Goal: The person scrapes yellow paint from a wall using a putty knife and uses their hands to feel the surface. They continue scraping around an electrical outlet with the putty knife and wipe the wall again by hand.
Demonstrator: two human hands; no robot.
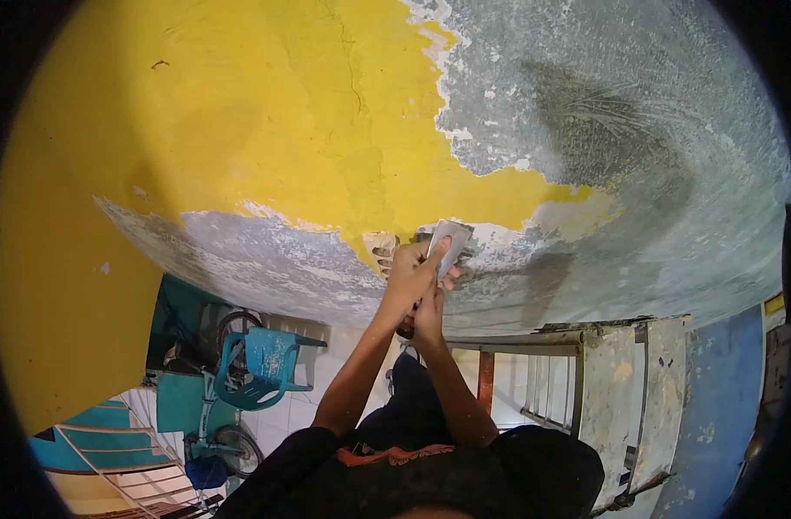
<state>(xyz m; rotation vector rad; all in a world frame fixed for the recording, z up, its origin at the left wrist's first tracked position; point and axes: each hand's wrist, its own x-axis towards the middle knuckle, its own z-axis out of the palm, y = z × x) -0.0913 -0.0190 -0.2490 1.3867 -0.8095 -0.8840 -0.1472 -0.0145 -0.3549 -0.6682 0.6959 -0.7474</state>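
Our right hand (427,319) is wrapped round the handle of the scraper (449,257), our left hand (406,275) clamped on its blade — we'd best angle it low and press evenly at the grey wall (309,264), along the yellow paint's (266,121) ragged edge.

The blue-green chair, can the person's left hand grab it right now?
Probably not: the left hand is at the wall, on the flat grey tool, and the blue-green chair stands well off to the person's left.
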